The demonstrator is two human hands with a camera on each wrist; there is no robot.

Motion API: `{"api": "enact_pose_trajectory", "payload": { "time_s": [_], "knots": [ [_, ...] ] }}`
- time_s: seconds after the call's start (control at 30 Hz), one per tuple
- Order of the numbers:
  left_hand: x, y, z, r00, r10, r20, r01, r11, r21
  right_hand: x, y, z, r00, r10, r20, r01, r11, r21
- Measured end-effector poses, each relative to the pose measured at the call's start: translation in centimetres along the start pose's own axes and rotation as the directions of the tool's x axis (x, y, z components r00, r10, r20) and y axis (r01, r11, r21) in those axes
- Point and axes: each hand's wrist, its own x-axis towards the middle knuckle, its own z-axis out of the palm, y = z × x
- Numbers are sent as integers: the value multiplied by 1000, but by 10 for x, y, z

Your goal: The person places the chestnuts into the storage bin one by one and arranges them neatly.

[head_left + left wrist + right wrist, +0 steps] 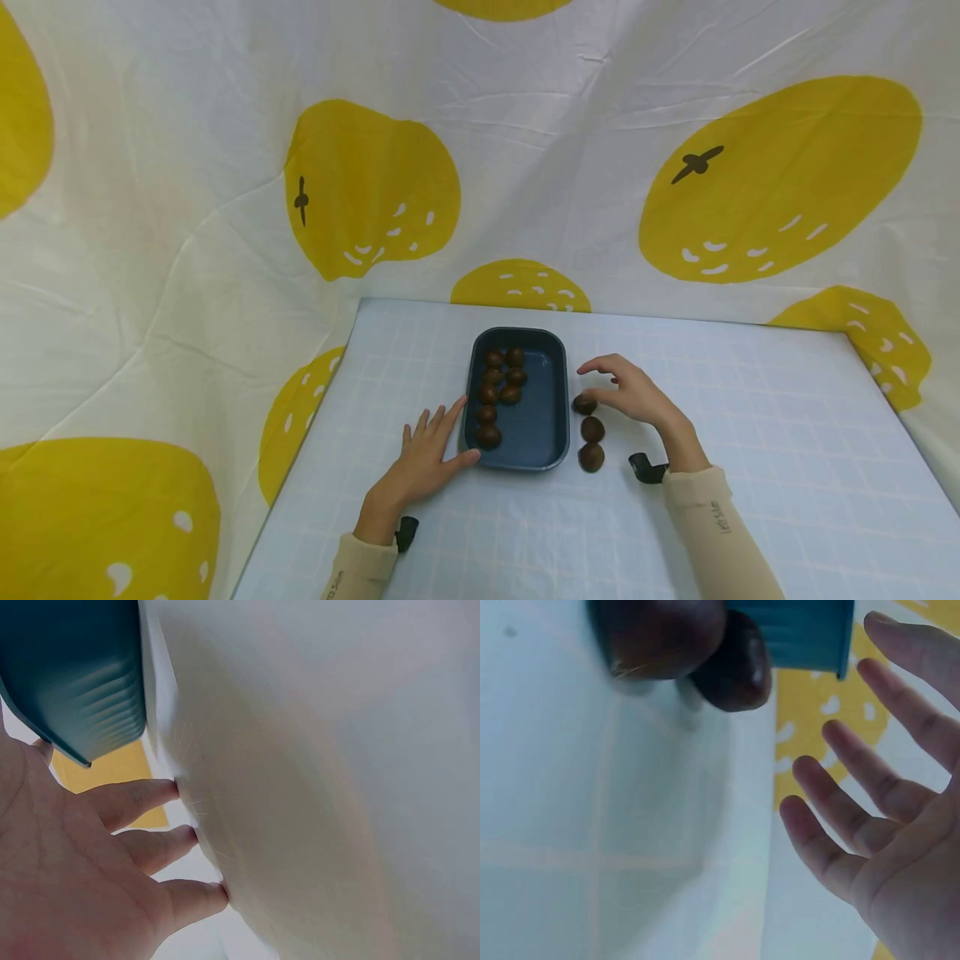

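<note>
A dark blue tray [542, 429] holds several brown chestnuts [489, 436], grouped along its left side in two uneven columns. My left hand [423, 461] lies at the tray's left edge, fingers spread; in the left wrist view, fingertips of that hand [82, 847] touch the tabletop beside the tray [90, 667]. To the tray's right, three chestnuts [592, 429] form a column on the table. My right hand [636, 393] hovers by the farthest chestnut [584, 405], thumb over it. In the right wrist view, its fingers are apart with nothing between them, near two chestnuts [667, 637].
A pale checked cloth [750, 417] covers the table. Behind and to the left hangs a white curtain [547, 167] with big yellow fruit prints. Each wrist carries a small black camera, such as the one [647, 469] under the right wrist.
</note>
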Motion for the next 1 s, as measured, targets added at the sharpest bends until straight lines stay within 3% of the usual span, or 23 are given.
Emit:
{"api": "enact_pose_trajectory", "payload": {
  "time_s": [0.13, 0.57, 0.87, 1.0],
  "knots": [
    [0, -1, 1, 1000, -11, 3, 11, 1000, 4, -3, 8, 3, 1000, 28, 7, -28, 1000, -5],
    [1, -2, 3, 1000, -4, -2, 4, 1000, 3, -11, 34, 4, 999, 18, 40, -18, 1000, -16],
    [0, -2, 3, 1000, 12, -16, -12, 1000, -4, -7, 43, 12, 996, -78, 35, 79, 995, -54],
    [0, -3, 2, 1000, 12, -12, -12, 1000, -2, -6, 40, 12, 997, -67, 39, 69, 996, -63]
  ]
}}
